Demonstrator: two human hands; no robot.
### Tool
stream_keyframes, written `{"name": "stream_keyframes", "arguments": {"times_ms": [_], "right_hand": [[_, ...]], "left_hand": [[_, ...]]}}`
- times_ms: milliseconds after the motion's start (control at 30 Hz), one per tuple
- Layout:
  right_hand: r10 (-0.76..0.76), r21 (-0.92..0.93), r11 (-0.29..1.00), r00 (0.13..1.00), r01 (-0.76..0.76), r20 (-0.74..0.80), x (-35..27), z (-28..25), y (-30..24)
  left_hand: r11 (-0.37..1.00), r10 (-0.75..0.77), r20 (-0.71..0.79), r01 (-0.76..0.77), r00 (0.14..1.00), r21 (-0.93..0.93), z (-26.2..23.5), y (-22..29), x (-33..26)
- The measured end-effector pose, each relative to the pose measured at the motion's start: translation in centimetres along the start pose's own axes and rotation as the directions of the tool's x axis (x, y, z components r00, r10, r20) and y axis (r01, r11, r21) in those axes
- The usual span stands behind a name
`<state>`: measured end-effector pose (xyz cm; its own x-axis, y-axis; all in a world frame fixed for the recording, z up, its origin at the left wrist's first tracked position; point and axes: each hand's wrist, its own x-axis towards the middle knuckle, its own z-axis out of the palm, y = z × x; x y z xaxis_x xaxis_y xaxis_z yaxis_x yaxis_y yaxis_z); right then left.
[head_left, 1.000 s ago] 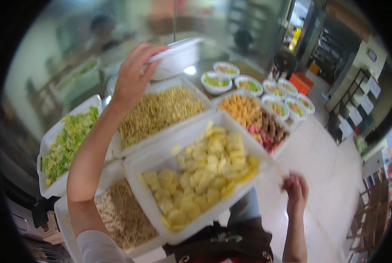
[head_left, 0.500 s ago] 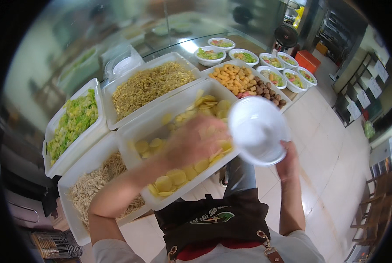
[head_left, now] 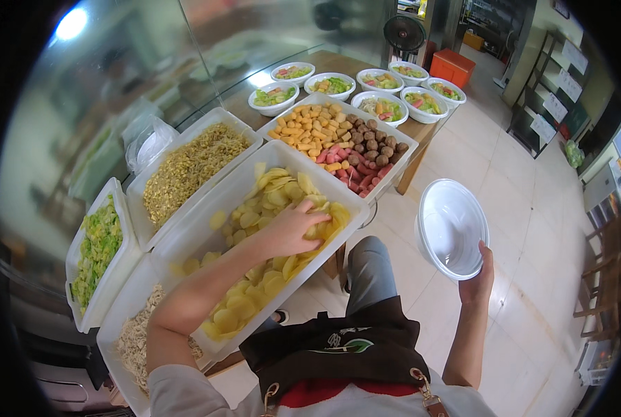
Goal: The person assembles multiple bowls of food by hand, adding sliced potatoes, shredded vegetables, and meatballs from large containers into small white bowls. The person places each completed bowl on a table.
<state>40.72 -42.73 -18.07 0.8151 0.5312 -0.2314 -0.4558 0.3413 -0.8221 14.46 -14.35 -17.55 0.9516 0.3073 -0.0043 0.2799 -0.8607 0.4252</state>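
Observation:
My left hand [head_left: 293, 231] reaches down into a white tub [head_left: 355, 212] of pale yellow potato slices [head_left: 279, 191]. Its fingers are spread and touch the slices near the tub's right end; the undersides of the fingers are hidden. Out to the right, over the floor, my right hand [head_left: 478, 278] grips a round white bowl [head_left: 453, 229] by its lower right rim. The bowl is tilted with its opening toward me, and no food shows in it.
Beyond the potato tub, a tray holds yellow pieces [head_left: 317, 128], brown balls [head_left: 376, 142] and pink sausages [head_left: 352, 174]. Bean sprouts [head_left: 195, 167], chopped greens [head_left: 98, 250] and pale shreds [head_left: 140, 340] fill tubs at left. Several filled bowls [head_left: 331, 85] stand on the far table.
The bowl has moved right, away from my left hand. My left hand, blurred over the slices before, now rests still among them. The head view has shifted, showing the sausages more fully.

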Motion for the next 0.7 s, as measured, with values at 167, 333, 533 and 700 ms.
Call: {"name": "stream_keyframes", "arguments": {"times_ms": [167, 333, 533, 700], "right_hand": [[0.048, 0.009, 0.999, 0.999, -0.048, 0.015, 0.7, 1.3, 1.0], [0.107, -0.007, 0.994, 0.987, -0.107, 0.12, 0.7, 3.8, 2.6], [0.067, -0.126, 0.991, 0.978, -0.043, 0.196, 0.0, 6.0, 3.0], [-0.104, -0.25, 0.951, 0.95, 0.181, 0.295, 0.5, 9.8, 2.8]], "left_hand": [[0.986, -0.055, 0.06, 0.045, 0.997, 0.159, -0.3, 1.4, -0.5], [0.976, -0.109, 0.017, 0.103, 0.994, 0.193, 0.9, 2.2, -0.1], [0.994, -0.098, -0.244, 0.108, 0.965, 0.029, 0.0, 0.9, -3.0], [0.825, -0.358, -0.315, 0.14, 0.879, -0.547, -2.8, -5.0, -4.5]]}}
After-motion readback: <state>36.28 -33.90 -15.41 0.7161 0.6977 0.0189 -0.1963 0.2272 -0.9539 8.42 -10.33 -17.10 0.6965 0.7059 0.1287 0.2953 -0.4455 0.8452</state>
